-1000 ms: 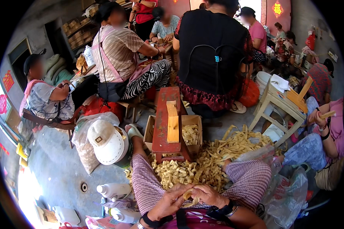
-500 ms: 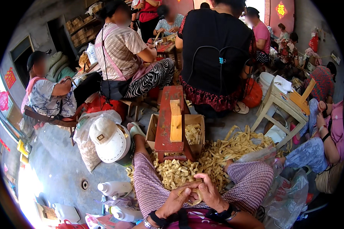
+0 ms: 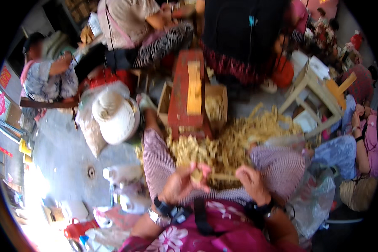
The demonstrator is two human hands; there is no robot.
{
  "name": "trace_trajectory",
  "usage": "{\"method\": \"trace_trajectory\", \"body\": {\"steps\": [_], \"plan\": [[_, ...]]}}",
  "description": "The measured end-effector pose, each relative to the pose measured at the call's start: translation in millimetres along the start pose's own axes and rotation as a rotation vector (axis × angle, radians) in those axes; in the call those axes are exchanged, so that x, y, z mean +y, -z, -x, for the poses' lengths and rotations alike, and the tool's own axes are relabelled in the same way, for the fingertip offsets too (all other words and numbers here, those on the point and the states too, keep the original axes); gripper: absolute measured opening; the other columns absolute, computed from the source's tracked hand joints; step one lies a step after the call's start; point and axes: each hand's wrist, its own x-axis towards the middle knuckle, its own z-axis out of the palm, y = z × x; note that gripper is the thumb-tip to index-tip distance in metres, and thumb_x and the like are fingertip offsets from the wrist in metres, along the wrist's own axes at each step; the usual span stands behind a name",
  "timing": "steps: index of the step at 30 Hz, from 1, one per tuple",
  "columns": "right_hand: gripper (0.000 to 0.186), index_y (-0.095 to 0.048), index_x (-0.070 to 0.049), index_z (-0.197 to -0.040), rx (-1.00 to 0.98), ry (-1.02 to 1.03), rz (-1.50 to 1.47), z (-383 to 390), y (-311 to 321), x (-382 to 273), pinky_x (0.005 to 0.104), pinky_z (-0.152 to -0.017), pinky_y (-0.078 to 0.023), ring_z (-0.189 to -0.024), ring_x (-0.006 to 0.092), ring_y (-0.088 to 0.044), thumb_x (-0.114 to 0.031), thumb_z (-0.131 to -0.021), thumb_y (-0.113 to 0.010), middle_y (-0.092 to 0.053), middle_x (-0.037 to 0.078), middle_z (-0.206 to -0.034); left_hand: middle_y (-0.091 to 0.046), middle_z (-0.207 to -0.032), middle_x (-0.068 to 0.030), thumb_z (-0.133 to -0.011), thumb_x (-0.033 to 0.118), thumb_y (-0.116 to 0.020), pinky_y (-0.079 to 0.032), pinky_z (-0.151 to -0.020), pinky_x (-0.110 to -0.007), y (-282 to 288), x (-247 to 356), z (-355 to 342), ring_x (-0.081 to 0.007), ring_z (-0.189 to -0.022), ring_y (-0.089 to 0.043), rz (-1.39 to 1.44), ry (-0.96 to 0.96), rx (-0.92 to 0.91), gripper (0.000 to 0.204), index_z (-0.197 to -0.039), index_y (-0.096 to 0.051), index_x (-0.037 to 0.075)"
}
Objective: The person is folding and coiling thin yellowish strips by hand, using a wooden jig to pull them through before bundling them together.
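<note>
My left hand (image 3: 179, 182) is closed on a small yellowish folded piece (image 3: 196, 174), pinched in its fingers above my lap. From it a flat pale strip (image 3: 222, 177) stretches across to my right hand (image 3: 253, 181), whose fingers are closed on the strip's other end. Motion blurs the strip, and its material is hard to tell. Just beyond my hands, between my legs, lies a heap of short folded yellowish pieces (image 3: 192, 151). Longer loose strips (image 3: 245, 130) spread over the floor to its right.
A red wooden bench (image 3: 181, 105) bearing a yellow wooden block (image 3: 194, 89) stands ahead, beside a cardboard box (image 3: 223, 103). At left are a white cap (image 3: 109, 111) and white jugs (image 3: 124, 173); at right, a wooden stool (image 3: 308, 94) and clear plastic bags (image 3: 315, 201). Several people sit around.
My hands have moved apart, drawing a strip out between them; before, they were together over the piece. The view has tilted downward, shifting the surroundings up.
</note>
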Motion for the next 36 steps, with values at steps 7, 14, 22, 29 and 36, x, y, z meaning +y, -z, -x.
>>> {"method": "trace_trajectory", "body": {"steps": [7,14,22,29,36], "plan": [[0.021,-0.058,0.002,-0.098,-0.308,-0.19,-0.32,-16,-29,-7,0.0208,-0.046,-0.047,-0.056,0.0069,-0.054,-0.018,-0.094,-0.054,-0.057,0.004,-0.07,-0.058,-0.092,-0.0115,-0.098,0.039,-0.039,-0.056,-0.062,-0.036,4,10,-14,-0.016,-0.065,-0.056,-0.223,-0.153,0.036,0.049,-0.108,-0.056,-0.006],[0.021,-0.059,0.004,-0.098,-0.213,-0.132,-0.167,-29,-44,4,0.0201,-0.047,-0.049,-0.06,0.0062,-0.055,-0.016,-0.094,-0.054,-0.057,0.003,-0.074,-0.06,-0.08,-0.0093,-0.095,0.037,-0.049,-0.048,-0.046,-0.022,4,10,-11,-0.011,-0.048,-0.051,-0.772,-0.056,0.266,0.044,-0.109,-0.058,-0.005],[0.012,-0.062,0.005,-0.093,0.012,0.235,0.124,-41,-59,14,0.0237,-0.048,-0.043,-0.057,0.0099,-0.053,-0.003,-0.084,-0.064,-0.055,0.006,-0.074,-0.056,-0.075,-0.0059,-0.098,0.047,-0.037,-0.041,-0.041,-0.021,23,12,-16,-0.0052,-0.045,-0.04,-0.105,0.024,0.156,0.052,-0.11,-0.053,-0.002],[0.011,-0.062,0.004,-0.091,-0.02,0.246,0.164,-38,-60,3,0.033,-0.057,-0.048,-0.063,0.0277,-0.06,-0.002,-0.082,-0.064,-0.062,0.013,-0.076,-0.05,-0.069,-0.0011,-0.092,0.022,-0.06,-0.031,-0.038,-0.018,21,11,-13,-0.0027,-0.045,-0.034,-0.28,-0.055,0.279,0.022,-0.098,-0.056,0.002],[0.012,-0.059,0.006,-0.086,-0.121,0.28,0.08,-29,-33,-5,0.029,-0.053,-0.043,-0.058,0.0205,-0.058,-0.006,-0.086,-0.061,-0.058,0.011,-0.069,-0.04,-0.063,0.0045,-0.088,0.007,-0.059,-0.027,-0.039,-0.017,24,44,6,-0.0028,-0.047,-0.031,-0.207,-0.218,0.246,0.003,-0.09,-0.057,0.005]]}}
